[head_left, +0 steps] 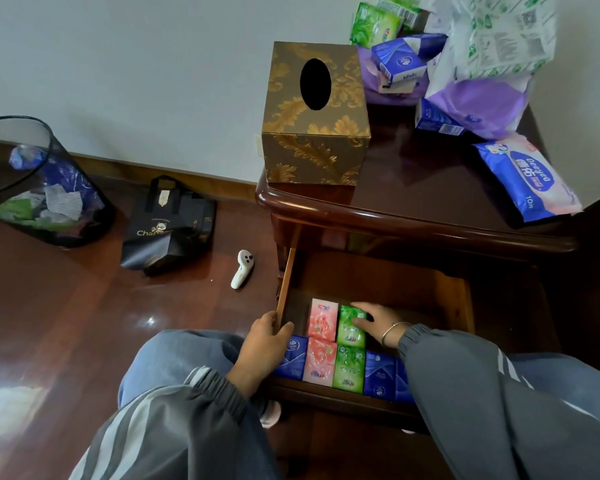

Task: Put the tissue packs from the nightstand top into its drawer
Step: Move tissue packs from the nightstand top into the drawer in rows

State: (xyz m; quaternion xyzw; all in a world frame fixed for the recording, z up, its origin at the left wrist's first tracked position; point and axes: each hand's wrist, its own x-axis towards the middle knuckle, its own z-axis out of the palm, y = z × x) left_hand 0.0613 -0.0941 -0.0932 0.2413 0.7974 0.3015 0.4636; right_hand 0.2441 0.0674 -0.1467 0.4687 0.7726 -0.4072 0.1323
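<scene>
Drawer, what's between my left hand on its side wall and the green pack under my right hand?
One pink tissue pack, touching the green pack; the head view shows it.

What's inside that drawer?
Tissue packs, two rows. Front: blue pack, pink pack, green pack, second blue pack. Behind: back pink pack and back green pack, partly covered by the right hand holding it. The right sleeve hides the front row's end.

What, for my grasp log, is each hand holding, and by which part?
The left hand grips the open wooden drawer's left side wall; right hand holds a green plastic tissue pack by its far end.
</scene>
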